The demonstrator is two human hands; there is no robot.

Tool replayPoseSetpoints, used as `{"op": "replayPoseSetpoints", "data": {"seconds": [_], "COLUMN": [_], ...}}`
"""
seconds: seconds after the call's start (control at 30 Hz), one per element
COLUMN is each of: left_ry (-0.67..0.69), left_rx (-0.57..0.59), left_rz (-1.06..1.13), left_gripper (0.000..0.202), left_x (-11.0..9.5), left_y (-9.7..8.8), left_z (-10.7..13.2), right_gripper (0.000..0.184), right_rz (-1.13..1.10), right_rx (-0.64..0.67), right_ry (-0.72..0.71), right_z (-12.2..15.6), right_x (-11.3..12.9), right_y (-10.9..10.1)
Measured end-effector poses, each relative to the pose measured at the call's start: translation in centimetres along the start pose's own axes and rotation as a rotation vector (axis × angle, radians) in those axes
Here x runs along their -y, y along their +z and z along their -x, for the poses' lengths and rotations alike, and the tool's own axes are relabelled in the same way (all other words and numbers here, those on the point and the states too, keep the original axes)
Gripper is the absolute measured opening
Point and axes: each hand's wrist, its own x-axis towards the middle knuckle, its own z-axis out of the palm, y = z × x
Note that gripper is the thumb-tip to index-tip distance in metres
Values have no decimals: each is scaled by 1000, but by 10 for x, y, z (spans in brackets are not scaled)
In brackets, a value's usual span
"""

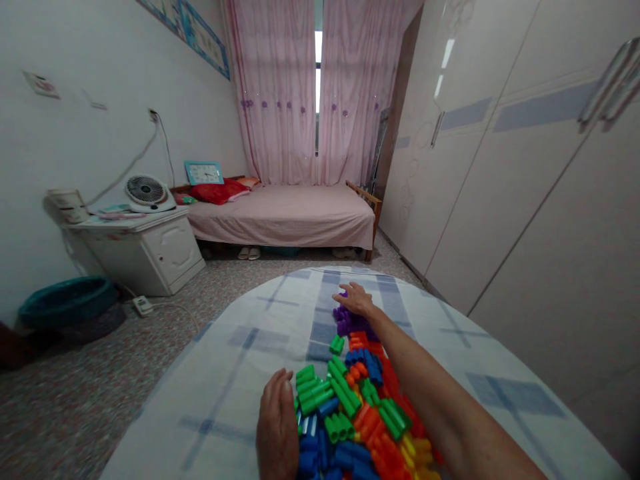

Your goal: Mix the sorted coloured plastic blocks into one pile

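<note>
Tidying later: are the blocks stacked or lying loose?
Loose. The coloured blocks lie scattered flat on the checked cloth, with the left hand beside them and the right hand on purple ones.

Pile of plastic blocks [360, 413] on cloth-covered table [240, 360], near edge, right of centre. Left hand [277, 427] flat on table, touching pile's left side. Right hand [356, 298] at pile's far end, on the outermost blocks, forearm lying over pile's right side. Bed [285, 213] behind table, against far wall. Bedside cabinet [145, 250] left of bed; fan [146, 192] on it. Wardrobe [525, 187] along right.
</note>
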Motion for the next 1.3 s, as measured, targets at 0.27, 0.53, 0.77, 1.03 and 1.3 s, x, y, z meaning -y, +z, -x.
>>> {"op": "replayPoseSetpoints", "data": {"seconds": [0.27, 0.53, 0.77, 1.03, 1.3], "left_ry": [-12, -9, 4, 24, 41], "left_rx": [8, 5, -6, 9, 13], "left_rz": [-26, -39, -46, -49, -59], "left_gripper": [47, 48, 47, 47, 48], "left_x": [0, -7, -10, -15, -13], "left_y": [0, -1, -2, -3, -3], "left_z": [0, 0, -1, -1, -2], "right_gripper": [55, 35, 34, 23, 30], "right_rz": [87, 43, -78, -251, -349], "right_rx": [124, 248, 342, 215, 164], "right_ry": [-93, -368, -499, -667, -811], "right_z": [-19, 16, 66, 157, 198], "right_x": [-2, 0, 1, 2, 3], "right_y": [7, -6, -22, -22, -37]}}
